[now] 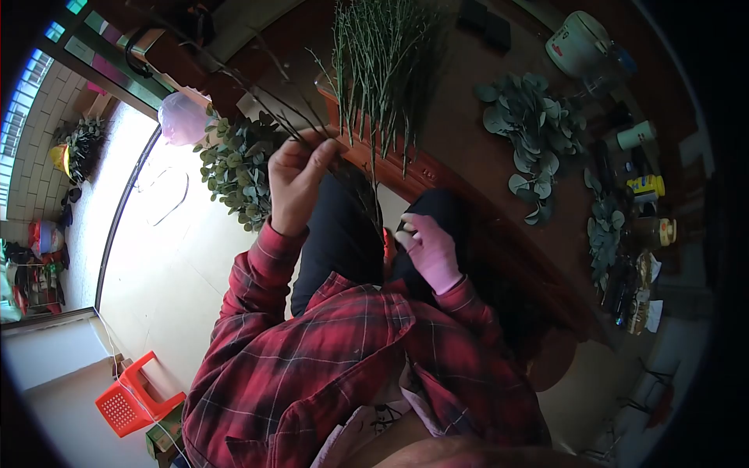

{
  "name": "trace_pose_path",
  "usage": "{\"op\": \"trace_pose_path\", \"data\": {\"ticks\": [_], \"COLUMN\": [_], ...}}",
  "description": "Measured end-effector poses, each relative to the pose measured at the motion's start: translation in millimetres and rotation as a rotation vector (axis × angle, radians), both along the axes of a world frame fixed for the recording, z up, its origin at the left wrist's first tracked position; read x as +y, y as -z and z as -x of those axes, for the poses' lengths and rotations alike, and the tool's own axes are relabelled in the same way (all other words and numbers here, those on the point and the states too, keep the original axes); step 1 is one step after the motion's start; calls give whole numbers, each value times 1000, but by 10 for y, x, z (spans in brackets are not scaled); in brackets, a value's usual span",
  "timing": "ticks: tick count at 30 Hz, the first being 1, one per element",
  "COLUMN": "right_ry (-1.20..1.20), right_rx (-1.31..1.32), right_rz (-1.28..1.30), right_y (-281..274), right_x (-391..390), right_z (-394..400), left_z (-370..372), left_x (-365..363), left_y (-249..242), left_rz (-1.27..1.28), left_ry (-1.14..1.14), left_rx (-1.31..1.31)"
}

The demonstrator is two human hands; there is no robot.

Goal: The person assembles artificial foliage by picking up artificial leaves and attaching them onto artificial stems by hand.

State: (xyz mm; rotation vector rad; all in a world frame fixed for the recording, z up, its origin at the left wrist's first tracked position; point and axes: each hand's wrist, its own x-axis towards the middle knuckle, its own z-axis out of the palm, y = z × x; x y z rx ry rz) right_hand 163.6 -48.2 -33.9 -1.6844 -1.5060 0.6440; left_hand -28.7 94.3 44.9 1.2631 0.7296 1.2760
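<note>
My left hand (295, 175) is raised over my left knee, with thumb and fingers pinched on thin brown stems (269, 109) that run up to the upper left. My right hand (431, 248), in a pink glove, rests near my right thigh with its fingers curled; whether it holds anything is too small to tell. Between the two hands a dark stem hangs down. Ahead, a bundle of thin green branches (382, 70) lies over the edge of the brown table (460, 101). Leafy green stems (242, 168) stand left of my left hand.
On the table lie grey-green leaf sprays (538, 129), a cream container (579, 45), and several jars and bottles along the right side. A red plastic stool (134, 399) stands at the lower left, and a pale plastic bag (184, 118) at the upper left.
</note>
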Motion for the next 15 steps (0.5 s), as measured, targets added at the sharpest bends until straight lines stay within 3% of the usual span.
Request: {"op": "trace_pose_path", "data": {"ticks": [7,15], "right_ry": [98,37], "right_rx": [30,17], "right_rz": [-338,-492], "right_y": [-601,-1123], "right_x": [271,584], "right_z": [-182,-121], "left_z": [-311,-466], "left_x": [-192,-376], "left_y": [409,584], "left_rz": [98,10], "left_ry": [176,205], "left_rx": [-16,241]}}
